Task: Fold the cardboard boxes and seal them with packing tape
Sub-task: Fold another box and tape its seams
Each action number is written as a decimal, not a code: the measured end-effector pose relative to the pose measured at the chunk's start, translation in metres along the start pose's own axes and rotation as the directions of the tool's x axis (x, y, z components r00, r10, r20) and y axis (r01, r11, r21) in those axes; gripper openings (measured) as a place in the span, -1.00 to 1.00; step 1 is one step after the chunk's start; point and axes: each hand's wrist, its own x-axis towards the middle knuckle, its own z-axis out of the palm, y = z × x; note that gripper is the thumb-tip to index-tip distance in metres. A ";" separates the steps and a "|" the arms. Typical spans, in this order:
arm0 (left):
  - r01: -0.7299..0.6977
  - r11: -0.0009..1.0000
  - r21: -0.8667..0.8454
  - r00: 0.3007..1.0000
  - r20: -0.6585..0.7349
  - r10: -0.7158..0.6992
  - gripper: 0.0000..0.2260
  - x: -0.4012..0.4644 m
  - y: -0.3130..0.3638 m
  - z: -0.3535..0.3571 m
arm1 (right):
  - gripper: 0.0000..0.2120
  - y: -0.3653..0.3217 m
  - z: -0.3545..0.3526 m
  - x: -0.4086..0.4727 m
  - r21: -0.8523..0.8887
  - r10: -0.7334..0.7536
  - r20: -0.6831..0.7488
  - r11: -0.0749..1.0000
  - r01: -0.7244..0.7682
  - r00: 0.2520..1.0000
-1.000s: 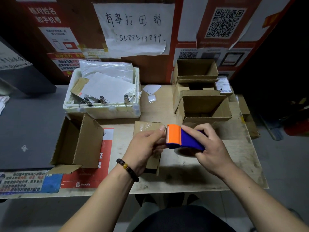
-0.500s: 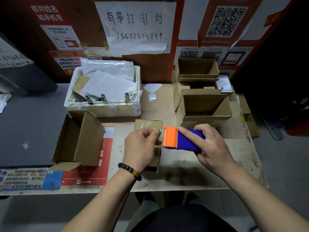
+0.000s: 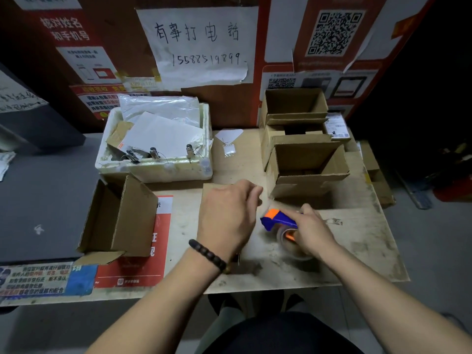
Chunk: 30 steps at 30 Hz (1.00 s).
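Cardboard box being sealed: small box [image 3: 208, 198] lies flat-ish on the table [image 3: 357, 251], mostly hidden under the left hand; only its far left corner and left edge show.
Left hand: left hand [image 3: 226, 213] sits on top of the small box, palm down, fingers curled at the box's right end, seemingly pinching something there; what it pinches is too blurred to tell. Beaded bracelet [image 3: 207, 254] on the wrist.
Right hand: right hand [image 3: 313, 231] grips the tape dispenser [image 3: 278, 219], fingers wrapped over it, just right of the left hand.
Tape dispenser: blue body with orange end, tilted, orange end pointing up-left toward the small box; clear tape roll [image 3: 286, 235] below it, down at the table surface.
Tape strip: cannot tell whether tape runs from roll to box.
Open box, left: open box [image 3: 122, 221] stands on its side near the table's left part, opening facing left, over a red sheet [image 3: 143, 267].
Open boxes, right: stack of open boxes [image 3: 304, 159] at the far right of the table, openings up, just beyond the hands.
Foam tray: white foam tray [image 3: 155, 172] at the back left, holding papers, plastic bags and metal clips.
Wall: handwritten paper notice [image 3: 199, 47] and QR code poster [image 3: 334, 31] behind the table.
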 end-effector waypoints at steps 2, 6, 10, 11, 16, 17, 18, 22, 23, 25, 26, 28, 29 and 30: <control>0.143 0.978 -0.153 0.988 0.079 -0.132 -0.78 0.004 -0.005 -0.005 | -0.38 0.012 0.021 0.009 0.274 0.079 0.137 0.955 -0.114 0.987; 0.230 0.928 -0.294 0.967 0.175 -0.185 -0.81 0.004 -0.015 -0.005 | -0.47 0.013 0.041 0.014 0.266 0.129 0.122 0.951 -0.157 0.984; 0.260 0.893 -0.367 0.959 0.203 -0.196 -0.83 -0.001 -0.028 -0.004 | -0.59 -0.017 -0.002 0.000 0.500 0.001 -0.047 0.866 0.022 0.999; 0.257 0.894 -0.367 0.959 0.210 -0.190 -0.83 -0.001 -0.032 -0.003 | -0.64 -0.033 -0.020 -0.009 0.680 -0.054 -0.096 0.726 0.105 0.994; 0.314 0.882 -0.352 0.938 0.260 -0.230 -0.84 -0.008 -0.054 0.006 | -0.70 -0.087 -0.051 -0.020 0.871 -0.338 -0.071 0.438 0.223 0.939; 0.320 0.885 -0.338 0.937 0.250 -0.243 -0.84 -0.010 -0.058 0.008 | -0.74 -0.090 -0.047 -0.016 0.861 -0.342 -0.040 0.465 0.206 0.939; 0.330 0.884 -0.330 0.936 0.238 -0.261 -0.83 -0.012 -0.061 0.011 | -0.78 -0.090 -0.042 -0.012 0.873 -0.325 -0.020 0.456 0.175 0.946; 0.408 0.834 -0.373 0.912 0.218 -0.349 -0.79 -0.017 -0.070 0.019 | -0.86 -0.077 -0.038 -0.012 0.928 -0.303 0.053 0.367 0.065 0.951; 0.433 0.817 -0.382 0.901 0.218 -0.375 -0.79 -0.020 -0.070 0.022 | -0.86 -0.074 -0.037 -0.014 0.942 -0.294 0.086 0.336 0.019 0.952; 0.456 0.807 -0.375 0.890 0.187 -0.416 -0.78 -0.026 -0.069 0.028 | -0.87 -0.075 -0.032 -0.015 0.971 -0.235 0.153 0.218 -0.101 0.960; 0.444 0.827 -0.345 0.896 0.149 -0.419 -0.78 -0.029 -0.070 0.033 | -0.87 -0.076 -0.029 -0.015 0.974 -0.194 0.185 0.164 -0.154 0.963; 0.358 0.915 -0.187 0.933 0.043 -0.357 -0.79 -0.035 -0.073 0.043 | -0.87 -0.079 -0.021 -0.016 0.970 -0.110 0.226 0.115 -0.213 0.968; 0.293 0.953 -0.078 0.956 -0.005 -0.294 -0.78 -0.037 -0.074 0.049 | -0.87 -0.081 -0.017 -0.018 0.969 -0.078 0.235 0.099 -0.227 0.969; 0.227 0.974 0.021 0.973 -0.043 -0.225 -0.75 -0.038 -0.074 0.053 | -0.87 -0.083 -0.012 -0.019 0.970 -0.048 0.238 0.071 -0.235 0.970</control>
